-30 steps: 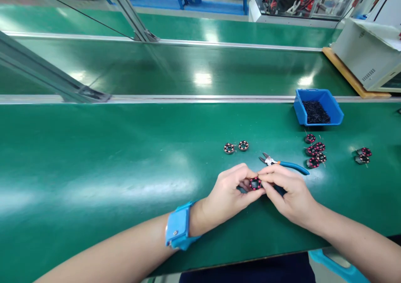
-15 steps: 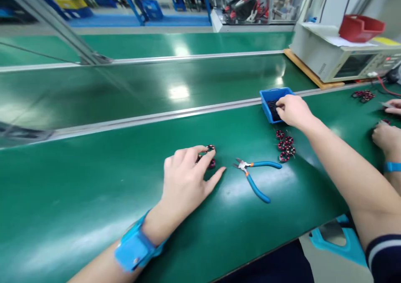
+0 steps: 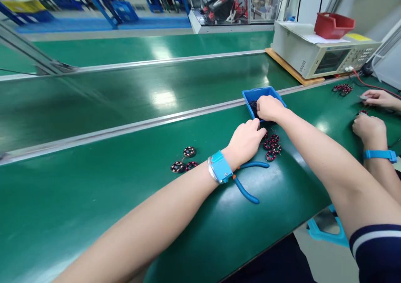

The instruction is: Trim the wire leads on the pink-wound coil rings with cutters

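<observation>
My right hand (image 3: 269, 109) reaches into a small blue bin (image 3: 250, 95) of thin black pieces, its fingers curled down among them and hidden from view. My left hand (image 3: 247, 140), with a blue wrist strap (image 3: 219, 167), hovers with bent fingers over a cluster of red-and-black wound rings (image 3: 273, 146) just in front of the bin. Three more rings (image 3: 184, 161) lie to the left on the green mat. Blue-handled cutters (image 3: 249, 191) lie under my left wrist.
A co-worker's two hands (image 3: 369, 126) work at the right beside more rings (image 3: 342, 89). A grey test instrument (image 3: 322, 53) with a red tray (image 3: 333, 24) on top stands at the back right. A metal rail (image 3: 125, 126) borders the green conveyor belt behind.
My left hand left the three rings on the mat and moved right to the cluster by the bin. My right hand stays in the blue bin. The view shifted rightward.
</observation>
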Demonstrator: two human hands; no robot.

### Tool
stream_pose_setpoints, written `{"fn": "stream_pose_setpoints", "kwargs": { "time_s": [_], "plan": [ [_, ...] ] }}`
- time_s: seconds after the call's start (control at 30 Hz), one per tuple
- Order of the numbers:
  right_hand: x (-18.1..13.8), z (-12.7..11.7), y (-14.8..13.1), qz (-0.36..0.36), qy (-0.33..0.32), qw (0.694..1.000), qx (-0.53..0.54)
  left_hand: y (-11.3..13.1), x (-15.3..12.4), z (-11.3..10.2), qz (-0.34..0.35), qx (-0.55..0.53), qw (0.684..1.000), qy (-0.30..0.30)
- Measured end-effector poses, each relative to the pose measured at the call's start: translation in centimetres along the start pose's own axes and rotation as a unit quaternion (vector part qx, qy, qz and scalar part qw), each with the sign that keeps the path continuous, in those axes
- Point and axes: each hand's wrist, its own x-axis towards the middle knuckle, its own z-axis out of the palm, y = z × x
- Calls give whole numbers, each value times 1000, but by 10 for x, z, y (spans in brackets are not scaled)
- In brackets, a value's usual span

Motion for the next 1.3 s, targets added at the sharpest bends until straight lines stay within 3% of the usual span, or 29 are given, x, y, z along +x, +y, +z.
{"fn": "stream_pose_setpoints", "kwargs": {
  "time_s": [0.13, 0.27, 0.33, 0.4, 0.47, 0.5, 0.67, 0.83, 1.3],
  "plan": [
    [3, -2, 1, 0, 27, 1000, 13, 3, -2, -5, 13, -19, 1000, 20],
    [-20, -14, -2, -26, 90, 995, 30, 1, -18, -10, -37, -126, 991, 25],
    [-48, -15, -9, -86, 158, 981, 76, -1, -40, -17, -88, -200, 975, 42],
    [-84, -9, -20, -196, 210, 943, 165, -2, -72, -26, -150, -334, 928, 73],
    [-119, 4, -35, -287, 179, 912, 231, 0, -109, -34, -187, -447, 871, 82],
    [-134, 12, -43, -308, 158, 907, 241, 2, -126, -37, -196, -470, 857, 79],
    [-168, 44, -71, -365, 96, 904, 202, 10, -184, -35, -215, -458, 859, 73],
    [-165, 52, -77, -403, 94, 895, 168, 8, -190, -34, -200, -469, 857, 69],
    [-168, 49, -77, -410, 82, 894, 158, 2, -188, -39, -169, -490, 854, 30]
  ]
}}
